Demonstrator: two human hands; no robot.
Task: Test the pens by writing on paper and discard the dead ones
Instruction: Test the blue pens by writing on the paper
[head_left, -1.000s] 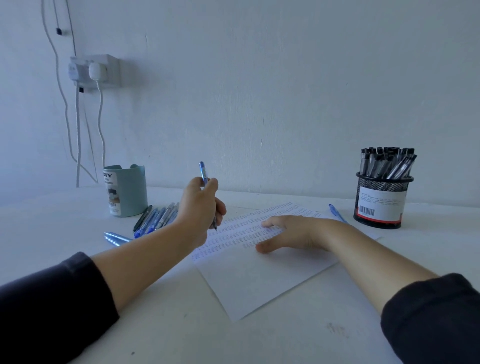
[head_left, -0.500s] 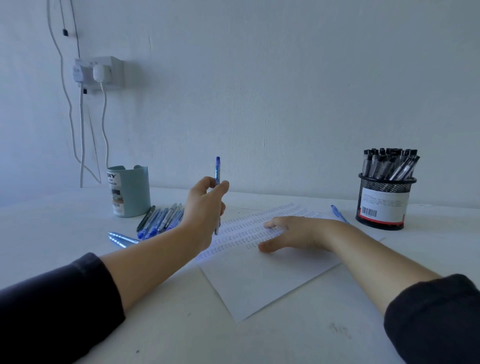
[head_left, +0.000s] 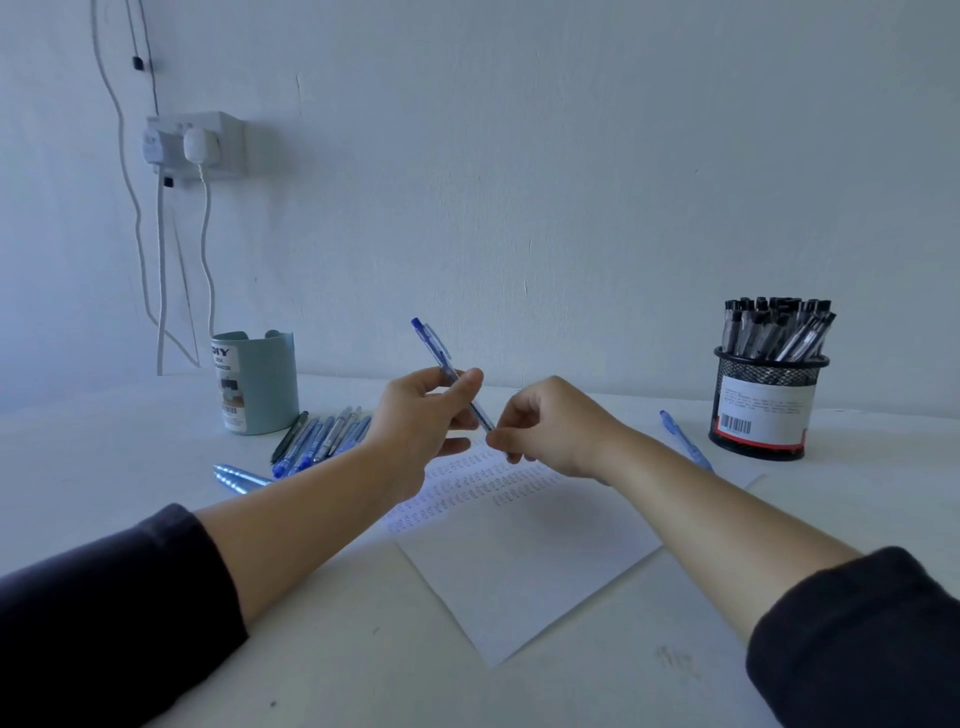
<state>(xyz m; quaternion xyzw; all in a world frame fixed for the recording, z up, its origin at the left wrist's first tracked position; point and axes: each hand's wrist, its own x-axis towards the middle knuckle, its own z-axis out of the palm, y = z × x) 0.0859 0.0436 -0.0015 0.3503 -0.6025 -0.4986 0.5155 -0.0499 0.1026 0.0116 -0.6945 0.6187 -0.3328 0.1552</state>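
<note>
Left hand (head_left: 421, 415) held a blue pen (head_left: 451, 374) raised above the paper (head_left: 530, 561), thumb and fingers (head_left: 467, 382) pinching the barrel at mid-length, clicker end up and away. Right hand (head_left: 550, 426) met it from the other side, fingers curled, tips pinching at the pen's lower end just below the left fingers. Whether they gripped the tip itself could not be told.

Paper lay on the worktop (head_left: 156, 457) under both hands, rows of test marks across its far half. Row of pens (head_left: 324, 436) lay left of the left fingers, near a teal cup (head_left: 257, 382). One loose pen (head_left: 685, 441) lay right of the right fingers; mesh pot (head_left: 763, 410) full of pens stood beyond it.

Risks, as judged: neither hand pinned the paper, so a stroke could drag it. A two-handed pinch on a thin barrel could slip and drop the pen among the sorted row, mixing tested with untested. Ink might smear onto fingertips at the tip.
</note>
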